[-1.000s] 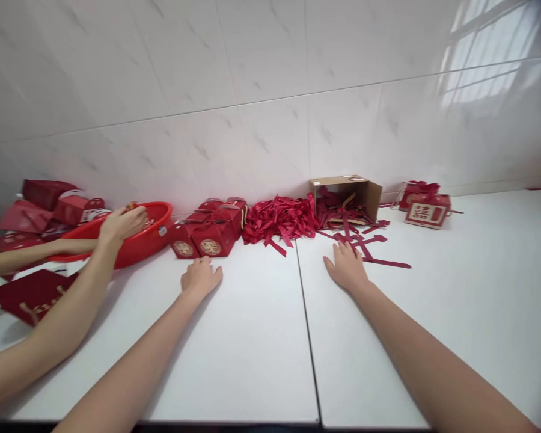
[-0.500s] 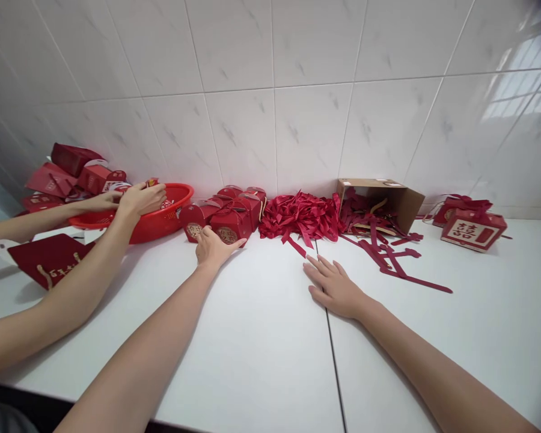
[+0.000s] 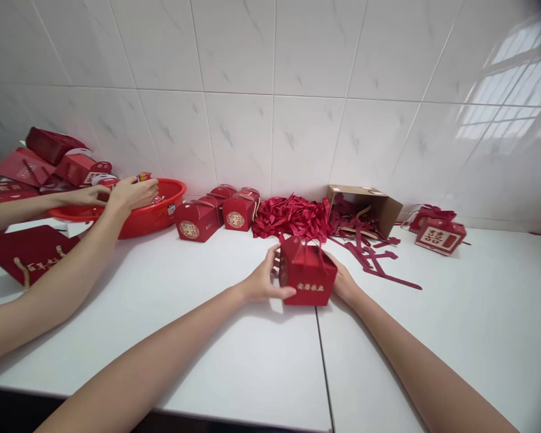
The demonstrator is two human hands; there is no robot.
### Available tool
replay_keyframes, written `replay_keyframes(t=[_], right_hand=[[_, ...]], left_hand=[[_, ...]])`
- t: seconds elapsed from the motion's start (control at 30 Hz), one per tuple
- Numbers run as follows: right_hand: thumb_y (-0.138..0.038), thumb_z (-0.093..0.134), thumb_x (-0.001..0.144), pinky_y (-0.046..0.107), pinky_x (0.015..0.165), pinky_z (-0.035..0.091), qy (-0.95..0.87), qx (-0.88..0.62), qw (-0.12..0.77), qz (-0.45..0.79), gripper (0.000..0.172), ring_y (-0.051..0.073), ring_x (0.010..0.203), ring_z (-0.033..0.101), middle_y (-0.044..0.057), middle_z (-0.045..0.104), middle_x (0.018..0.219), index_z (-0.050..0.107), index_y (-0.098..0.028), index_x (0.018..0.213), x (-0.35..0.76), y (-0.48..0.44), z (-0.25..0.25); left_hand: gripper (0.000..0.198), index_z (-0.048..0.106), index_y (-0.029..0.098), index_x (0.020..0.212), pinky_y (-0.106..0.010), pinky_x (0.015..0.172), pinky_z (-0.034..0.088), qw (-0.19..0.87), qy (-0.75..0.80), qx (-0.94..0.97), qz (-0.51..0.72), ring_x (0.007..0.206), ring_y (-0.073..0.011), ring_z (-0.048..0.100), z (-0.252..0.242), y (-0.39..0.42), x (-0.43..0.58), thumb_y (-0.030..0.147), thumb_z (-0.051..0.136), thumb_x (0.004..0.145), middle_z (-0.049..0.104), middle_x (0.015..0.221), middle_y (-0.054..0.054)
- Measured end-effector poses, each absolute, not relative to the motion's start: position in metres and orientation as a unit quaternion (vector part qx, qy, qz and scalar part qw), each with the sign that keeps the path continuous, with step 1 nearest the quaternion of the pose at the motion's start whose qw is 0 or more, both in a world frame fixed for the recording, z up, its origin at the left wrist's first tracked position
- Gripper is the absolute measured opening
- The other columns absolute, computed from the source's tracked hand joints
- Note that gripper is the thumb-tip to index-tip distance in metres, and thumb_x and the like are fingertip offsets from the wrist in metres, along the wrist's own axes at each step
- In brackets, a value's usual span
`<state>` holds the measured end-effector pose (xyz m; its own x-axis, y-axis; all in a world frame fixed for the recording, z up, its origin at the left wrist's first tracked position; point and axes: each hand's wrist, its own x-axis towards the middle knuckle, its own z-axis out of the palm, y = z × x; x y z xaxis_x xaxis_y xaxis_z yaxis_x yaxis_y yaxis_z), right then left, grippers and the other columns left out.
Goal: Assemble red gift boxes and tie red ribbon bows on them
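Note:
A red gift box with gold lettering and thin red handles stands on the white table in front of me. My left hand grips its left end, thumb on the front face and fingers around the far side. At the right end is my right hand, its palm against the box and its fingers hidden behind it. Just beyond the box lies a heap of dark red ribbons. More closed red boxes with round gold emblems stand to the left of the heap.
At the left, a co-worker's hands hold a small packet over a red plastic basket. Several boxes are piled behind it. A cardboard box spills red straps. Two decorated boxes stand at the right.
My left hand has brought one red box from the group on the left to the middle of the table. My right hand has moved from lying flat to the box's right end.

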<state>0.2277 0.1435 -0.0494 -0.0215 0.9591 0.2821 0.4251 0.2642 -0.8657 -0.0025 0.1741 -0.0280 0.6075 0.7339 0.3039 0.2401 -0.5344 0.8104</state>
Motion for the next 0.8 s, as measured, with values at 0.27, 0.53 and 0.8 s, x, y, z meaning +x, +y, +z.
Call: replay_keyframes(t=[0.27, 0.53, 0.8], right_hand=[[-0.049, 0.009, 0.094, 0.037, 0.093, 0.045, -0.615, -0.498, 0.487, 0.37, 0.065, 0.023, 0.113, 0.056, 0.012, 0.058, 0.127, 0.05, -0.015, 0.13, 0.227, 0.135, -0.035], [-0.055, 0.026, 0.093, 0.038, 0.103, 0.035, -0.659, -0.438, 0.525, 0.314, 0.054, 0.024, 0.13, 0.037, 0.002, 0.04, 0.144, 0.059, -0.025, 0.123, 0.206, 0.109, -0.018], [-0.043, 0.018, 0.096, 0.035, 0.095, 0.041, -0.68, -0.601, 0.408, 0.1, 0.057, 0.023, 0.118, 0.049, 0.006, 0.055, 0.128, 0.07, -0.021, 0.086, 0.208, 0.121, -0.036]], left_hand=[[0.108, 0.001, 0.02, 0.146, -0.05, 0.102, 0.035, 0.048, 0.226, 0.907, 0.353, 0.126, -0.035, 0.038, -0.028, 0.185, -0.016, 0.028, 0.071, 0.063, 0.035, 0.138, -0.018], [0.112, -0.004, 0.021, 0.146, -0.047, 0.097, 0.041, 0.039, 0.257, 0.888, 0.38, 0.12, -0.0328, 0.045, -0.027, 0.186, -0.017, 0.038, 0.072, 0.065, 0.04, 0.136, -0.018], [0.113, -0.007, 0.022, 0.147, -0.049, 0.101, 0.037, 0.108, 0.396, 0.846, 0.341, 0.125, -0.0336, 0.042, -0.021, 0.209, -0.048, 0.038, 0.071, 0.066, 0.037, 0.139, -0.018]])
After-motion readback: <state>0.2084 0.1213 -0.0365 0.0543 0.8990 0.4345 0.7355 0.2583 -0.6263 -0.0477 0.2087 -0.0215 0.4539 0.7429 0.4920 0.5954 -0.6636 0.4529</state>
